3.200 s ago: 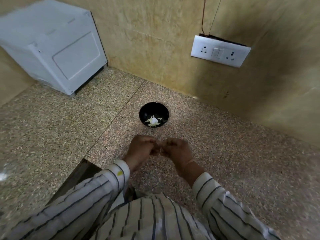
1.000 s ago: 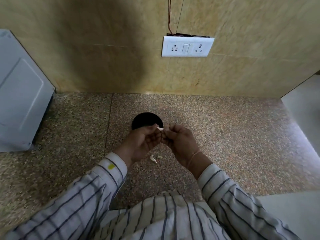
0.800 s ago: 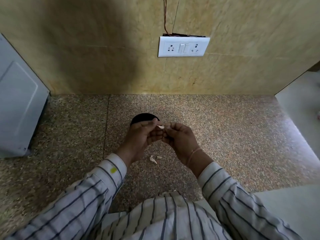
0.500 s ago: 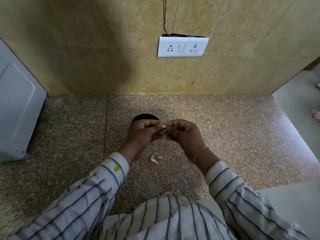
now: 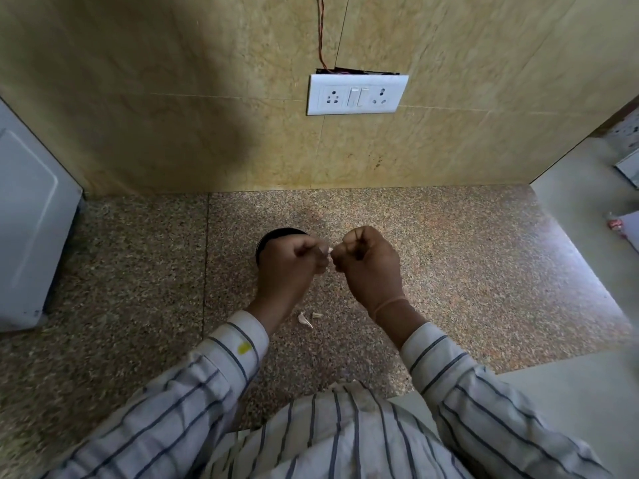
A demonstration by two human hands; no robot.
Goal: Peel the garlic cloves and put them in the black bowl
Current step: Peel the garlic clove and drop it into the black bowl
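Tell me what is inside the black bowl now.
Only the rim of the black bowl shows beyond the left hand. That hand, pinching a garlic clove with the right hand, covers the inside; contents cannot be seen.

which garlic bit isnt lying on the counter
The garlic bit pinched between the left hand and right hand; the curved piece and the short stub lie on the counter.
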